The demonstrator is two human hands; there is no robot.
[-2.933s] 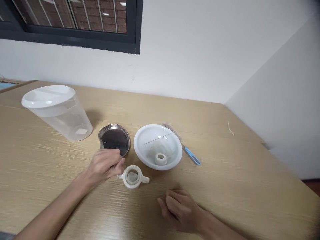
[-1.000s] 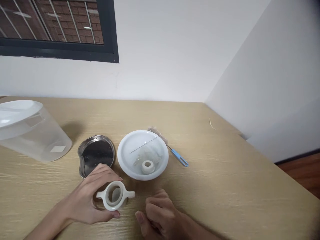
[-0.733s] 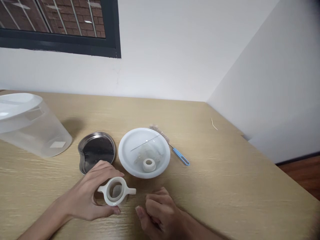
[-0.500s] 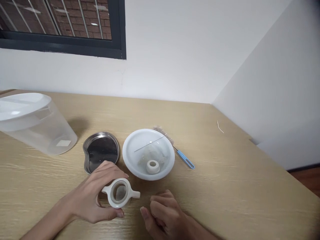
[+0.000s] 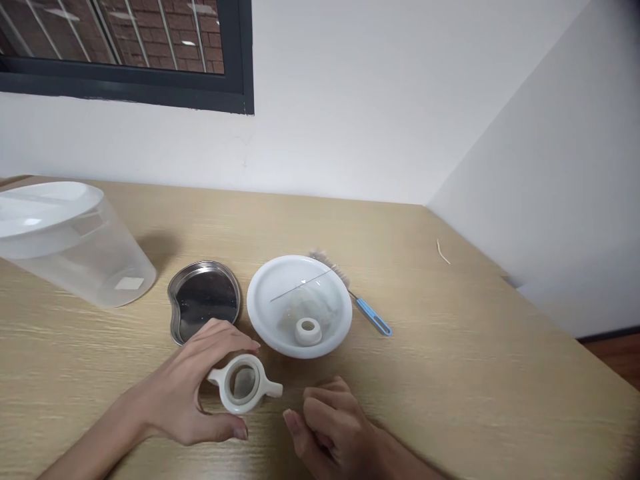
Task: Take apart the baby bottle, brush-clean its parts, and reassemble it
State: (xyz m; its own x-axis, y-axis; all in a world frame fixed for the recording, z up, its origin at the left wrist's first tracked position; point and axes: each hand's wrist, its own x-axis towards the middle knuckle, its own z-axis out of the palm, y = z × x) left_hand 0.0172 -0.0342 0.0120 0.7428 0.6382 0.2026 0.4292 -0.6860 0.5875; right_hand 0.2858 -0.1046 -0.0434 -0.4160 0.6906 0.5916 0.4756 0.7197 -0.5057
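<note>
A white ring-topped piece (image 5: 256, 393) with two side handles and a round opening is at the near middle, low in the head view. Around its left side, my left hand (image 5: 187, 393) is spread, fingers behind and thumb in front, with a small gap between thumb and piece. My right hand (image 5: 335, 427) is loosely curled to the right of it, with nothing visible inside. Beyond both hands stands a white bowl (image 5: 263, 330) holding cloudy liquid and a small white ring (image 5: 309, 339). A thin wire (image 5: 295, 289) lies across the bowl.
A kidney-shaped metal tray (image 5: 207, 297) sits left of the bowl. Further left, a translucent lidded container (image 5: 105, 260) leans sideways. A brush with a blue handle (image 5: 374, 316) lies behind and right of the bowl. A small pale strip (image 5: 442, 252) is at the far right.
My left thumb has moved slightly away from the white piece. My right hand keeps its curled shape. The whole view has shifted a little.
</note>
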